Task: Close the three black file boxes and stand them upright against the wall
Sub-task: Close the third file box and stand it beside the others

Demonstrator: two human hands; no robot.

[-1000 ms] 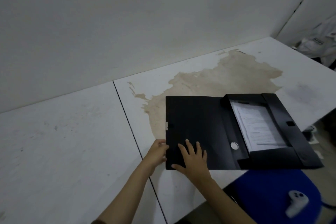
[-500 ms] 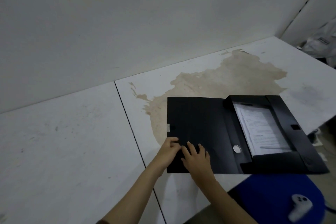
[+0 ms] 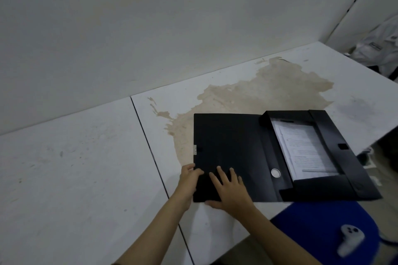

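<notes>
One black file box (image 3: pixel 258 153) lies open and flat on the white table (image 3: pixel 75 168). Its lid is spread out to the left and its tray, on the right, holds a stack of printed papers (image 3: pixel 305 148). A round silver stud (image 3: pixel 275 172) sits on the spine. My left hand (image 3: pixel 188 180) pinches the lid's left edge near the front corner, thumb on top. My right hand (image 3: pixel 229 189) lies flat on the lid with fingers spread, next to the left hand. No other file boxes are in view.
The white wall (image 3: pixel 150 28) runs along the table's far edge. A large brown stain (image 3: pixel 258 90) covers the tabletop behind the box. A blue chair seat (image 3: pixel 318 228) with a white controller (image 3: pixel 351 241) sits at the front right. White fabric (image 3: pixel 381 54) hangs at far right.
My left hand has moved from beside the lid onto its left edge and taken hold of it. My right hand has stayed flat on the lid. The box has not moved.
</notes>
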